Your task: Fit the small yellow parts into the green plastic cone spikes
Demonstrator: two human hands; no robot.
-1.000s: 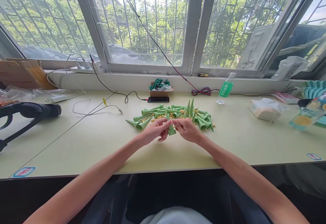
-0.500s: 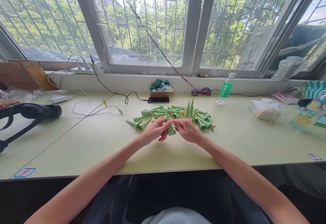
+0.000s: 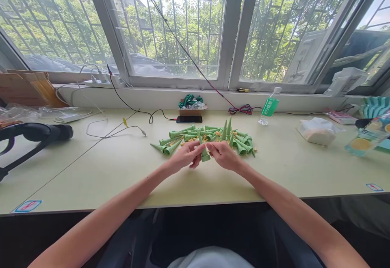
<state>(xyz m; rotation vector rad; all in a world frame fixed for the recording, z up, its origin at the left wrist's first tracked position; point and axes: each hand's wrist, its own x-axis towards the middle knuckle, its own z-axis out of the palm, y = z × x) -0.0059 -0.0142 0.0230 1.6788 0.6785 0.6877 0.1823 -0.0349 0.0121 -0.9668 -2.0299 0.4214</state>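
Observation:
Between the fingers of my left hand is a green plastic cone spike, its wider collared end toward me and its tip pointing away. My right hand is closed in a pinch right beside the spike, thumb and forefinger close to its shaft; what they hold, if anything, is too small to make out. Just beyond both hands lies a pile of similar green cone spikes, a few standing point up. Small yellowish pieces are scattered among them.
Behind the pile are a black phone on a cable and a small box with green wrapping. A water bottle and a tissue pack stand to the right. At far left lies a black headset.

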